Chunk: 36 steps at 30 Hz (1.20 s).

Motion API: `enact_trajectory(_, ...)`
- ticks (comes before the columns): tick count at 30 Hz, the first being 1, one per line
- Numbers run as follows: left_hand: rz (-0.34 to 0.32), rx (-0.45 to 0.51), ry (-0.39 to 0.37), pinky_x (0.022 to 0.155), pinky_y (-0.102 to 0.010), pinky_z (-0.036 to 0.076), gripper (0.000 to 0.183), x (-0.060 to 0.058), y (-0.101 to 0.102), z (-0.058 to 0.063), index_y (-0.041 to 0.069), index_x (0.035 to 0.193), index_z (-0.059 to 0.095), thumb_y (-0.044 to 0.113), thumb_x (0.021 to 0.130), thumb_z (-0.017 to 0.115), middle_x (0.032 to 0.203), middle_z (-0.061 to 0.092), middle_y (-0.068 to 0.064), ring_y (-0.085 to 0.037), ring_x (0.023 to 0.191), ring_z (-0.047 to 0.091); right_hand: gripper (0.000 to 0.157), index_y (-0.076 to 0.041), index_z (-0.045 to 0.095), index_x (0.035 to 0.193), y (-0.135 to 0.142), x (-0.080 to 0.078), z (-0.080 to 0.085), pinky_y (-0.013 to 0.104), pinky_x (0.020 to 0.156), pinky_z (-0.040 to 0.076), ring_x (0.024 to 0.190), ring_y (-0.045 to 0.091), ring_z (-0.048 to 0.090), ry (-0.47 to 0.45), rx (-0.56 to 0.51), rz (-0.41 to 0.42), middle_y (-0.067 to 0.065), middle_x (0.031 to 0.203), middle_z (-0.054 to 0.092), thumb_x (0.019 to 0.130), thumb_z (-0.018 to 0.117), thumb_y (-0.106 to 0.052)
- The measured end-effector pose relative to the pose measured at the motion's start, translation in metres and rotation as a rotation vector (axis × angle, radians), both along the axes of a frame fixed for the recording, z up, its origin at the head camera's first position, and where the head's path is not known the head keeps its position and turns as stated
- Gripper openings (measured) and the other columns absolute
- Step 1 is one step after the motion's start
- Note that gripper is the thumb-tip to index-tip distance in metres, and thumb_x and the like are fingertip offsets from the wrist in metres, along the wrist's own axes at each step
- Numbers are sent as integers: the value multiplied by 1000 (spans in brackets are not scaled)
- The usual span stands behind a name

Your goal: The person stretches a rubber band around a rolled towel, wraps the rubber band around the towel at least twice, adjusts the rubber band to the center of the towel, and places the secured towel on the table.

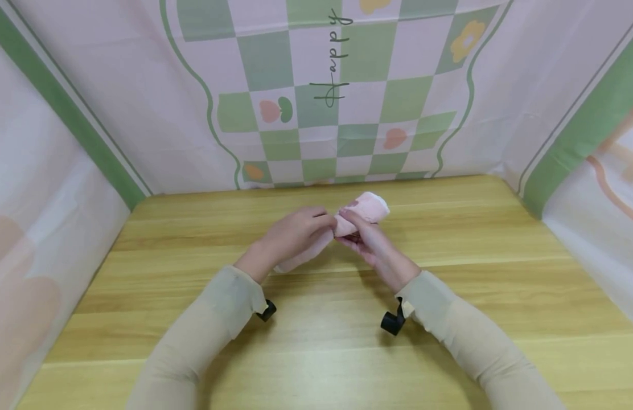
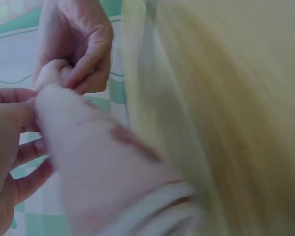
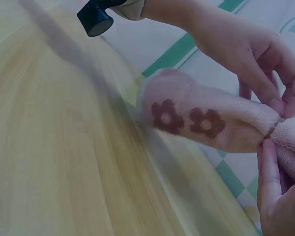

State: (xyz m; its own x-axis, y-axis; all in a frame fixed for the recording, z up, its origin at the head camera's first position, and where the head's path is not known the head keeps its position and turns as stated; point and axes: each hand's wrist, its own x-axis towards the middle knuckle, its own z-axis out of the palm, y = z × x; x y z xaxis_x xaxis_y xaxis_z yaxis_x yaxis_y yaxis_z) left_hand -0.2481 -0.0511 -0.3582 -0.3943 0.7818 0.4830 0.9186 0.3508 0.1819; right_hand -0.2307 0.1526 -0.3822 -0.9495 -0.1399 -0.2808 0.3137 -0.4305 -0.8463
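Observation:
A pink rolled towel (image 1: 370, 206) is held in the air above the wooden table, slanting from lower left to upper right in the head view. In the right wrist view, dark red flower prints mark the towel (image 3: 182, 108), and a thin brown line (image 3: 274, 128) crosses it where the fingers meet. My left hand (image 1: 296, 234) pinches the roll near its middle from above. Close by, my right hand (image 1: 375, 245) grips it, thumb on top. Layered white edges show at the near end of the towel (image 2: 108, 162) in the left wrist view.
The wooden table (image 1: 316, 347) spreads beneath both hands. Behind it hangs a cloth (image 1: 368, 102) with green and white checks, and more cloth hangs at both sides. Black wrist cameras (image 1: 393, 323) jut from under the beige sleeves.

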Motion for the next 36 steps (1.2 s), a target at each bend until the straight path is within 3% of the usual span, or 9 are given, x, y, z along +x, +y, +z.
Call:
enact_trajectory(9,81,-165,-83,86,-29,53,10,3,3,16,9,108,71,7,101,64,104,71,-1,-17,94,67,15,-5,48,114,4,-3,2,23,68,58,76,14,68,69,78,83,3,91,66,101,56,-8)
enact_trajectory(15,20,-165,-80,81,-29,51,9,4,1,20,15,99,72,7,97,69,98,68,3,-16,90,62,12,-8,48,110,6,-5,4,25,68,58,75,14,68,146,128,177,3,90,65,100,54,-6)
enact_trajectory(20,-25,-137,-3,78,-30,52,6,5,0,21,17,101,74,12,96,73,100,69,4,-16,89,64,12,-9,48,111,9,-5,6,25,68,58,76,13,68,152,148,200,2,90,64,100,52,-5)
enact_trajectory(23,-23,-132,1,74,-28,52,4,7,1,22,16,99,72,14,96,73,95,68,4,-14,84,62,12,-10,48,110,11,-5,7,24,66,57,74,13,67,152,153,197,2,88,64,100,53,-6)
enact_trajectory(28,-15,-150,-60,70,-26,47,9,9,5,27,14,91,66,14,97,73,86,62,4,-13,76,56,12,-11,50,108,13,-4,12,24,65,58,75,13,68,177,145,221,2,86,67,99,54,-5)
enact_trajectory(33,-21,-185,-144,75,-27,46,9,12,6,29,11,93,64,13,100,69,89,59,1,-15,81,54,12,-9,50,108,15,-3,16,24,65,58,76,14,69,190,148,250,3,86,68,97,53,-4)
enact_trajectory(36,7,-221,-186,77,-32,44,8,14,6,29,13,95,62,16,103,65,91,57,2,-16,85,53,14,-8,50,109,16,-3,17,24,66,58,77,14,69,191,145,255,3,86,67,97,53,-3)
